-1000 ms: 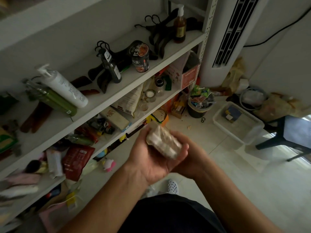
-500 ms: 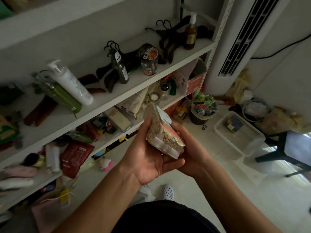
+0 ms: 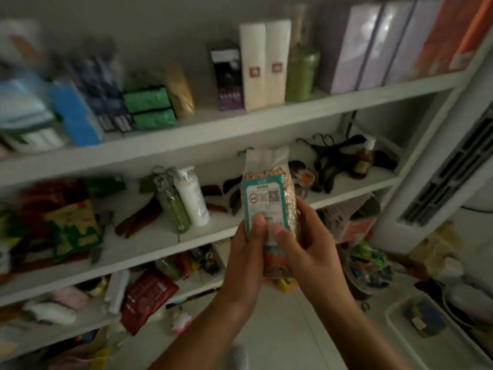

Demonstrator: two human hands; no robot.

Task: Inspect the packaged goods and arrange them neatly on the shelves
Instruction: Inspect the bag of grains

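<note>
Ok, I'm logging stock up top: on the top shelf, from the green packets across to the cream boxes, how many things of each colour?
Green packets: 2
Gold packet: 1
Dark box: 1
Cream boxes: 2
Total: 6

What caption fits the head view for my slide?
Left hand and right hand grip a clear grain-filled plastic packet with a teal label, upright before white shelves.
</note>
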